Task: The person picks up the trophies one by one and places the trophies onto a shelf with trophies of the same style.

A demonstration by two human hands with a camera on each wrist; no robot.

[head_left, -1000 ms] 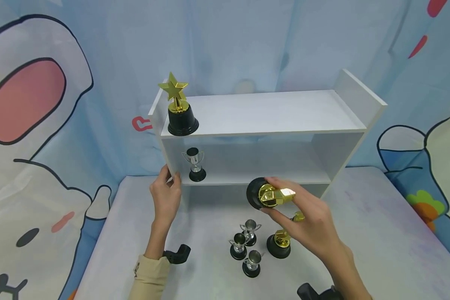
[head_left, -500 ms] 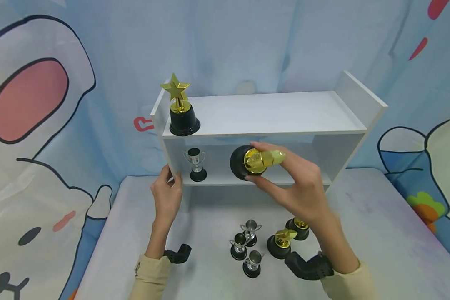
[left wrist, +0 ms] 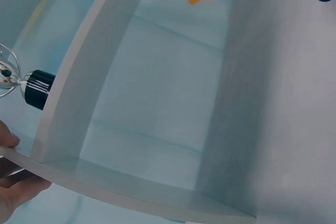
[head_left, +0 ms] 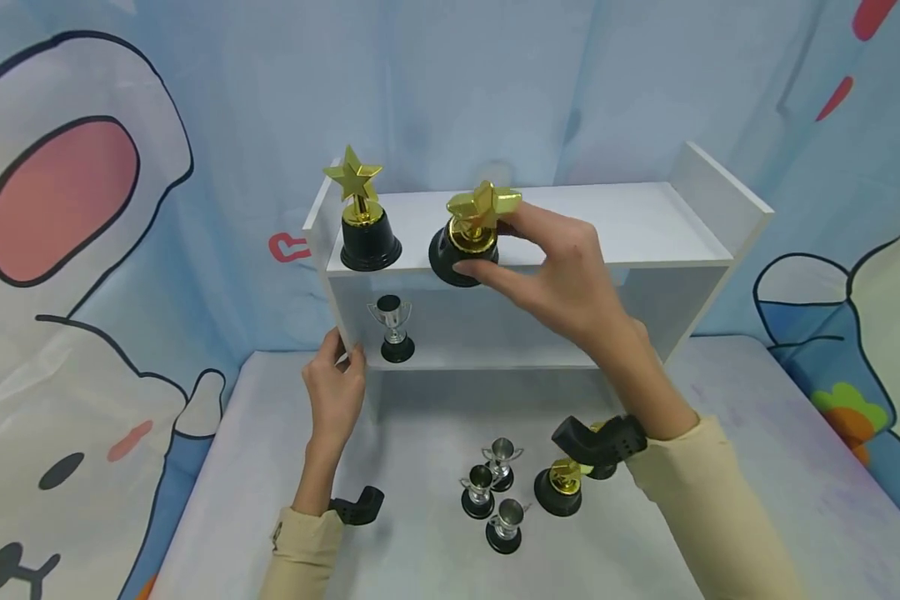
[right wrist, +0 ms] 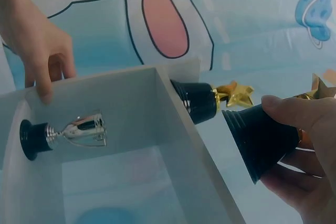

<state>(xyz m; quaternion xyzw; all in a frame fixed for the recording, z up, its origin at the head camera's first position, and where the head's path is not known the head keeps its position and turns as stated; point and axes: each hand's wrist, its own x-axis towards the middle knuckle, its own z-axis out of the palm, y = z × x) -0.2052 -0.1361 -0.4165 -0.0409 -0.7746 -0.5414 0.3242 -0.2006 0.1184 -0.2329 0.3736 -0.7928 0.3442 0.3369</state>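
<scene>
My right hand grips a gold star trophy by its black base, at the front edge of the top shelf. In the right wrist view the held trophy's base is close to the shelf edge, with the thumb on one side and fingers under the other. Another star trophy stands at the top shelf's left end. My left hand pinches the left side panel of the white shelf unit, beside a silver cup trophy on the middle shelf.
On the table below, several silver cup trophies stand in a cluster. Right of them is a star trophy, with another gold-and-black trophy partly hidden behind the right wrist camera. A printed blue curtain hangs behind the shelf.
My right hand has carried the star trophy up and leftward, from in front of the lower shelf to the top shelf's edge, tipping its star upward. My left hand has stayed on the side panel.
</scene>
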